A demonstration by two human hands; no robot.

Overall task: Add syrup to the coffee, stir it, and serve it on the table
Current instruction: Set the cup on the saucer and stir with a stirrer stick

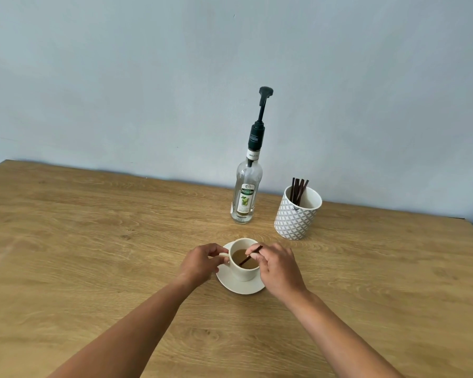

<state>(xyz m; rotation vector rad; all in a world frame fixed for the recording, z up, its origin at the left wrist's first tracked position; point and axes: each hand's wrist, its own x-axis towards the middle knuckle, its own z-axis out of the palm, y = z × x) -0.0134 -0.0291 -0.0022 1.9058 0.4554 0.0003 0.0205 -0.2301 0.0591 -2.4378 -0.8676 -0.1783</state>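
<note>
Stirring is in hand — the right hand (277, 264) pinches the stick (250, 256) in the cup (243, 259) on its saucer (242, 286), mid-counter (93, 241); the left hand (202, 261) grips the handle. Next, I judge — lift the stick out and serve.

A wooden table (79, 241) with a pale oak grain is seen filling the lower half of the view, its far edge set against a plain wall (148, 77) painted a light blue-grey. The wall is marked only by faint scuffs and one small dark fleck high up near the middle. The scene is lit softly and evenly, and only weak shadows are cast on the tabletop. At the far right, the table's corner is met by a sliver of darker background.
</note>
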